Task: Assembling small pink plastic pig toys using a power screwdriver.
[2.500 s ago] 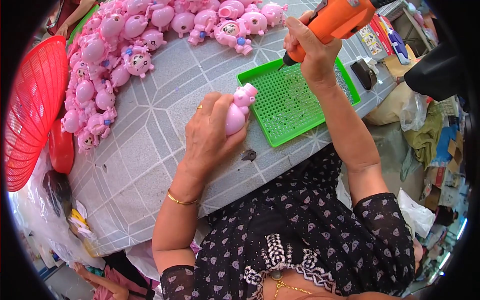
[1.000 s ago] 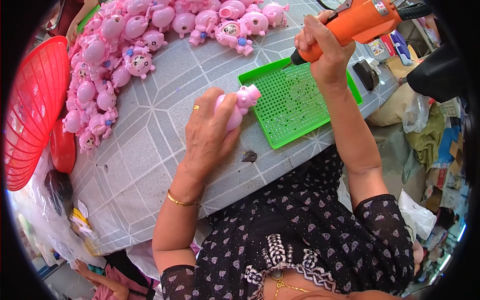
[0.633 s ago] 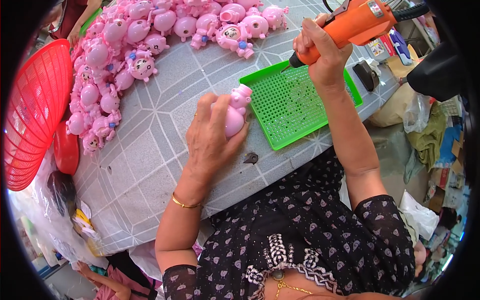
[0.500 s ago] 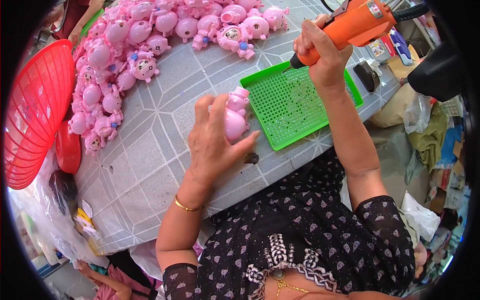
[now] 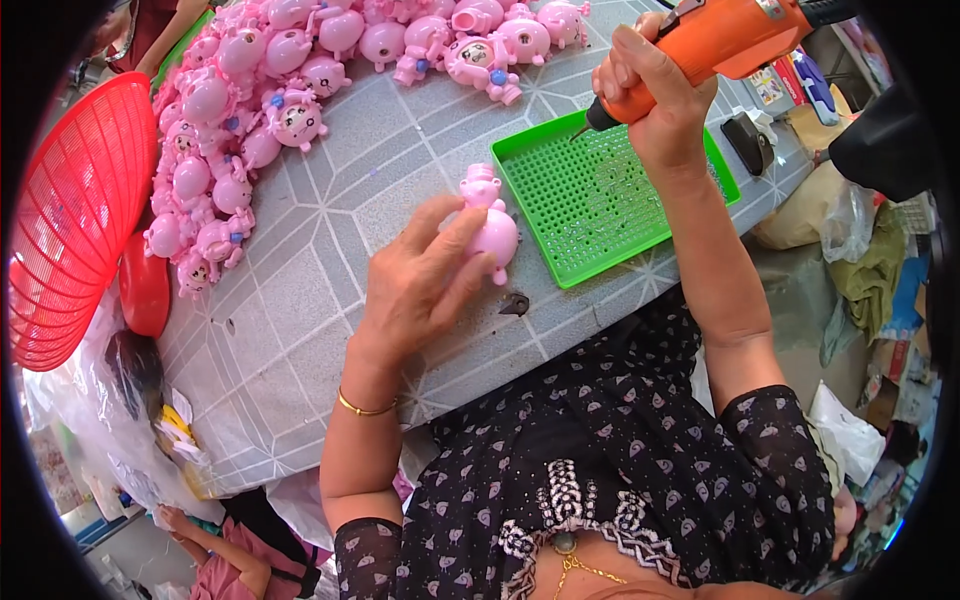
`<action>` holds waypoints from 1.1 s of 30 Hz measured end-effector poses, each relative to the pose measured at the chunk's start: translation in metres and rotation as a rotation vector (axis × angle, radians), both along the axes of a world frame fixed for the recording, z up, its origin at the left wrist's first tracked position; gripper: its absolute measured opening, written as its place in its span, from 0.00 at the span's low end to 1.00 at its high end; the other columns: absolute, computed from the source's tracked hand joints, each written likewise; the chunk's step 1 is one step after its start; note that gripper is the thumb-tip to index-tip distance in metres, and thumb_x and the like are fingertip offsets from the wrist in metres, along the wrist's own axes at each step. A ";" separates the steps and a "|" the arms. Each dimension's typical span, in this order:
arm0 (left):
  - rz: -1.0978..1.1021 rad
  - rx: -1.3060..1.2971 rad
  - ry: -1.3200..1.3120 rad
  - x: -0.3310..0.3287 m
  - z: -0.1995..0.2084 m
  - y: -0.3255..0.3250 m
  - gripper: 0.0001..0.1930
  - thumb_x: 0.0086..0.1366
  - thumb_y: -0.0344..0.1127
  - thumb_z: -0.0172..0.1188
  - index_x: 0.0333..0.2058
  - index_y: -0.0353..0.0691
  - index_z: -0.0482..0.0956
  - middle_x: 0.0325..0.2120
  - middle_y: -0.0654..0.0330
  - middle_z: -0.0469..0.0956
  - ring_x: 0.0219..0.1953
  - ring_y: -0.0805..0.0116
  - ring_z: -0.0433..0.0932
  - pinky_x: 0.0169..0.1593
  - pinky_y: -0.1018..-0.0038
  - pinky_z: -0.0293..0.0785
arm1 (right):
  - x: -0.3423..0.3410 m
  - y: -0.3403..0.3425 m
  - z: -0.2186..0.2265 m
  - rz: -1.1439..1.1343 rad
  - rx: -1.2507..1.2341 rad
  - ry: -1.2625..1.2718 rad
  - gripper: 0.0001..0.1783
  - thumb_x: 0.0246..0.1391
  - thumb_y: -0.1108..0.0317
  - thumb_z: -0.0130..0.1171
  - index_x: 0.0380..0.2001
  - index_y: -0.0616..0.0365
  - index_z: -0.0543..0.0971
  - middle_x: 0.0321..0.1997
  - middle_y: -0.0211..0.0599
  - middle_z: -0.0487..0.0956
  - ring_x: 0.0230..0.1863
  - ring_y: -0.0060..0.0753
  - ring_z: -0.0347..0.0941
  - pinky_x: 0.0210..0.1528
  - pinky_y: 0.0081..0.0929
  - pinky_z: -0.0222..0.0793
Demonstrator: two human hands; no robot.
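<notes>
A glossy pink plastic toy figure with a round body stands out in front of me, just left of the green tray. My left hand has its fingers and thumb closed around the figure's left side, somewhat blurred. In my right hand is an orange electric screwdriver; my fingers wrap round its body. Its thin bit points down and left above the perforated tray, where many small shiny screws lie.
A large heap of similar pink figures covers the far left of the table. Beyond the left edge stand a red basket and a red container. A small dark piece lies near me; a black case sits right of the tray.
The pink figure has turned, showing more of its body and head. My left fingers have shifted to its left side. The screwdriver stays over the tray; the whole view has shifted slightly.
</notes>
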State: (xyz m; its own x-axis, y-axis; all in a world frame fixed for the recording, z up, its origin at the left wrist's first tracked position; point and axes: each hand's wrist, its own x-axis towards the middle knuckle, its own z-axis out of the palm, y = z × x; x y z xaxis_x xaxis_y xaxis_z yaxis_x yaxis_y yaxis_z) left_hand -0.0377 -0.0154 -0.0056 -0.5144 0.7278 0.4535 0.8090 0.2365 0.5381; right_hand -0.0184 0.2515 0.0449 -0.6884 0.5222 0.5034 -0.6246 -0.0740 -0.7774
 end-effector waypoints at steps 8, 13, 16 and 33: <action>0.046 -0.149 0.281 0.006 0.010 0.005 0.35 0.55 0.57 0.72 0.56 0.43 0.77 0.57 0.51 0.74 0.56 0.52 0.75 0.59 0.58 0.65 | 0.007 0.004 -0.003 0.132 -0.048 -0.055 0.08 0.61 0.71 0.62 0.36 0.54 0.71 0.21 0.27 0.69 0.19 0.23 0.67 0.28 0.26 0.67; 0.053 -0.347 0.275 0.010 0.022 -0.002 0.49 0.47 0.76 0.66 0.58 0.43 0.77 0.49 0.55 0.74 0.54 0.52 0.72 0.59 0.58 0.61 | 0.014 -0.005 0.006 0.112 -0.091 -0.083 0.10 0.60 0.71 0.64 0.35 0.55 0.71 0.19 0.27 0.69 0.17 0.24 0.68 0.25 0.26 0.68; 0.058 -0.283 0.343 0.009 0.016 0.002 0.49 0.46 0.80 0.61 0.54 0.42 0.78 0.44 0.55 0.73 0.49 0.54 0.71 0.55 0.58 0.61 | 0.016 -0.007 0.009 0.127 -0.092 -0.105 0.10 0.60 0.72 0.64 0.34 0.54 0.71 0.20 0.27 0.69 0.17 0.24 0.68 0.26 0.26 0.69; 0.118 -0.089 -0.055 0.018 -0.011 0.019 0.41 0.48 0.43 0.79 0.60 0.36 0.73 0.47 0.45 0.79 0.49 0.45 0.79 0.53 0.57 0.75 | 0.029 -0.023 0.016 0.313 -0.307 -0.131 0.09 0.62 0.70 0.60 0.33 0.53 0.69 0.19 0.28 0.67 0.18 0.27 0.67 0.29 0.30 0.68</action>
State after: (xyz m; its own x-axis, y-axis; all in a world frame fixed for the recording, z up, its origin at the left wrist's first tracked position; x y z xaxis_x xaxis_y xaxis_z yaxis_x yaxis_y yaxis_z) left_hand -0.0196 0.0041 -0.0165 -0.6213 0.6969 0.3582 0.7424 0.3774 0.5536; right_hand 0.0109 0.2287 0.0612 -0.8843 0.3906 0.2559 -0.4335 -0.4830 -0.7608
